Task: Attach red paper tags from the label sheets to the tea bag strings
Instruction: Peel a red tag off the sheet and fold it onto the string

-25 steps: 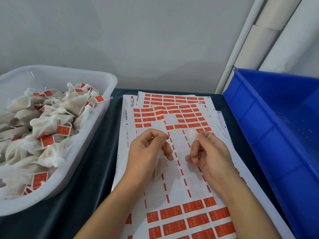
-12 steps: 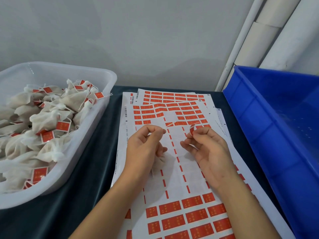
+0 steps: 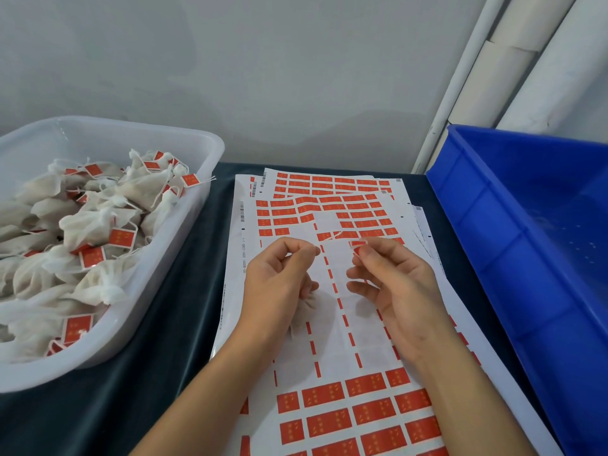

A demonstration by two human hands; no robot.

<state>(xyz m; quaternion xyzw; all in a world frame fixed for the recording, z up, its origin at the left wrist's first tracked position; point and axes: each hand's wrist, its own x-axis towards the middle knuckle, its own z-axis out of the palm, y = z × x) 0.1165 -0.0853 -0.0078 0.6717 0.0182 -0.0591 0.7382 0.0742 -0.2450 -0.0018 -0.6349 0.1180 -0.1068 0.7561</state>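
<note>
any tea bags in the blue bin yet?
No. The blue bin shows only bare blue walls and floor; the tagged tea bags are piled in the white tub on the other side.

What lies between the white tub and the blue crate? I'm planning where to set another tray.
In the head view, label sheets on dark cloth, with both hands working above them.

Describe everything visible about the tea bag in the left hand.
The tea bag is a small pouch of off-white, gauzy fabric, gathered at its top. It hangs tilted below the left hand, whose curled fingers grip the gathered end and hide it. The lower part rests on the label sheet. Its string cannot be made out. No red tag shows on it.
</note>
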